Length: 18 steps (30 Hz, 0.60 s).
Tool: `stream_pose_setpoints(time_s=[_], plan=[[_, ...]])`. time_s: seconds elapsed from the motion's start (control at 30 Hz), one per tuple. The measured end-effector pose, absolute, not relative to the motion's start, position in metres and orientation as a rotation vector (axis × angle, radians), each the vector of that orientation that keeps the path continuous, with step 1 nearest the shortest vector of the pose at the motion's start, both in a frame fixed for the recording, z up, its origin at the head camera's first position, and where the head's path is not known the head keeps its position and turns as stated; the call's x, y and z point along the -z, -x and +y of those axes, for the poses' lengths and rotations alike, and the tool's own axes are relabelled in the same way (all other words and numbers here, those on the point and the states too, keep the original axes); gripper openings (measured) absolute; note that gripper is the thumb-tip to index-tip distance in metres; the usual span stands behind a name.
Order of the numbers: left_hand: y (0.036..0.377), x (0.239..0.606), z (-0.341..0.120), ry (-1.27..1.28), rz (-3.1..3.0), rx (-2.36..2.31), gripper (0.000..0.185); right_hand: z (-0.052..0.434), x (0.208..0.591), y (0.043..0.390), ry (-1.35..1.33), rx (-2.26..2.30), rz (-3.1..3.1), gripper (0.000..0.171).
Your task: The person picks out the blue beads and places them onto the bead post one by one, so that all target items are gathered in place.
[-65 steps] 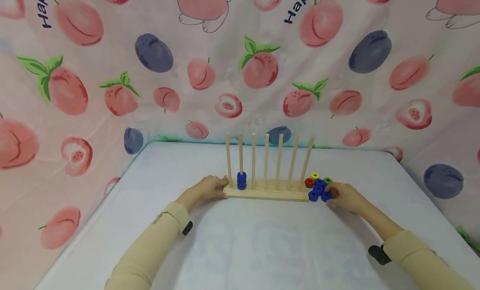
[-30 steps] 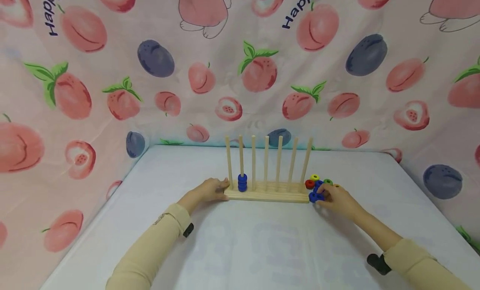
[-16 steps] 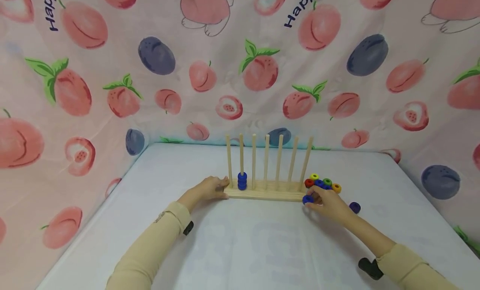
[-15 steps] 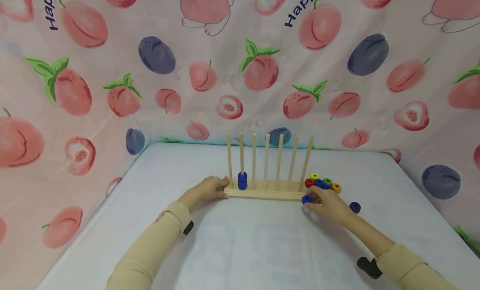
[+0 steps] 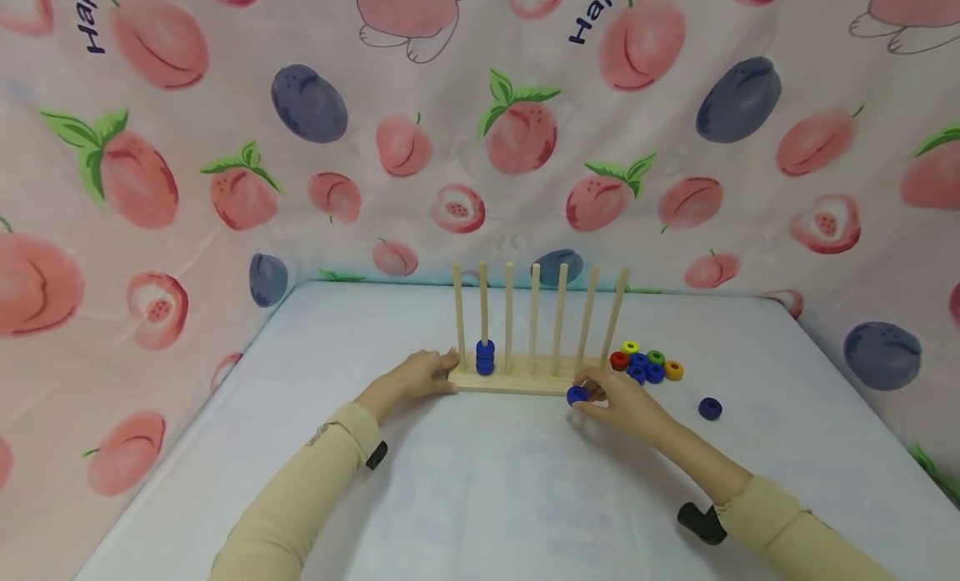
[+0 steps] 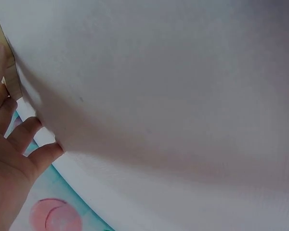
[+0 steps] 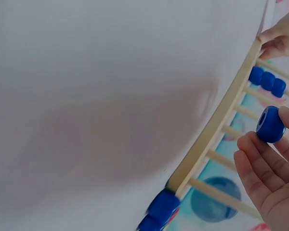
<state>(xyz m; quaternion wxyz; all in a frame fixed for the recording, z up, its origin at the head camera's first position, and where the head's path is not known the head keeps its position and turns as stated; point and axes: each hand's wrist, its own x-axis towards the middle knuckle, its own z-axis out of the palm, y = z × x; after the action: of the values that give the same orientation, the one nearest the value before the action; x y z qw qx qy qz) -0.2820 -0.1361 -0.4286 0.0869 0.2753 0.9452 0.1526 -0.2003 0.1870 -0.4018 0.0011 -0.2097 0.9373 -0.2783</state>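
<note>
Left hand (image 5: 415, 378) rests w/ relaxed fingers on left end of wooden peg rack (image 5: 525, 379), 3 blue rings (image 5: 485, 358) on 2nd peg. Right hand (image 5: 626, 404) pinches a blue ring (image 5: 577, 394) just in front of rack; loose rings (image 5: 645, 364) further right on desk (image 5: 487, 481).

The rack (image 5: 525, 381) and its pegs (image 5: 534, 314) look like pale, matt wood. The blue bead (image 5: 577, 394) looks smooth and painted. The backdrop (image 5: 480, 147) is printed cloth.

On the fruit-print cloth (image 5: 480, 147) hanging beyond my table, dark blue lettering is cut off at the top edge: "Happ" at far left, and "Happ" again right of centre. I can read nothing else.
</note>
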Motion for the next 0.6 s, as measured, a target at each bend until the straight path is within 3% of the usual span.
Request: stream_pose_setpoints(time_s=[0.6], plan=[[0.282, 0.430, -0.137, -0.799, 2.799, -0.474, 0.064, 0.142, 0.398, 0.210, 0.929, 0.955, 2.917, 0.025]])
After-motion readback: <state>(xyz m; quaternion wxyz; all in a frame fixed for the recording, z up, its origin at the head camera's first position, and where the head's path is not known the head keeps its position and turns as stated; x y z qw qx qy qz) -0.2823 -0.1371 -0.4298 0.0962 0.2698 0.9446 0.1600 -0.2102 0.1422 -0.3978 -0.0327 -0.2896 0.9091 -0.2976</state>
